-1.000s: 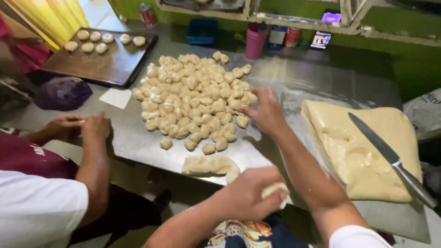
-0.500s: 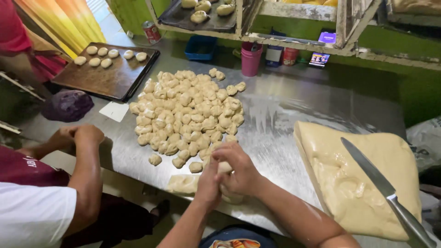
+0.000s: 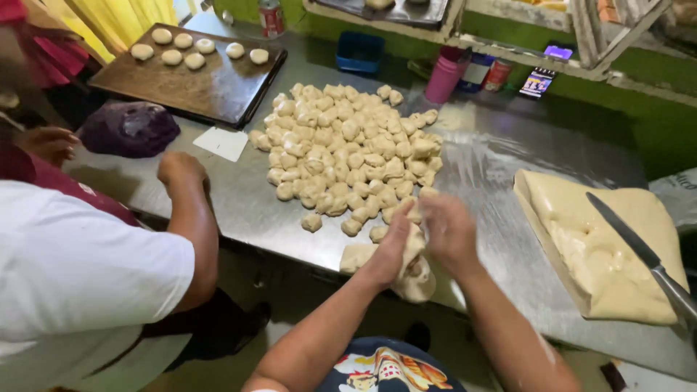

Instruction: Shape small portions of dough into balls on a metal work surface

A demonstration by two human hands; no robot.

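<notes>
Green-walled work area with a steel table (image 3: 239, 196), surface dull, scratched and floured, running from far left corner to near right edge. At table centre: heap of cut dough pieces (image 3: 348, 149), pale, irregular, roughly lump-shaped, unrolled. At near edge, just below the heap: left hand (image 3: 392, 243) and right hand (image 3: 450, 232), palms facing, pressed close around one dough piece (image 3: 408, 212); fingers loosely curled, not clenched; exact grip blurred by motion. Directly beneath the hands: leftover dough strip (image 3: 414, 276), soft, draping over the near edge. At right end of table: large dough slab (image 3: 602, 254), smooth, glossy, cream-coloured, uncut along most of its area, with a long knife (image 3: 639, 250) lying diagonally across it. At far left corner: dark baking tray (image 3: 210, 83) carrying a few rounded dough balls (image 3: 194, 49) in a row, remainder of tray bare. Beside the tray: purple cloth bundle (image 3: 127, 129) and white plastic scraper (image 3: 223, 144). At left edge: co-worker's forearm (image 3: 192, 218) resting on the table, white sleeve. Along far edge: pink cup (image 3: 444, 75), blue container (image 3: 359, 52). Judged progress: early stage; portioning largely done for one batch, shaping barely begun, slab remaining to be cut.
</notes>
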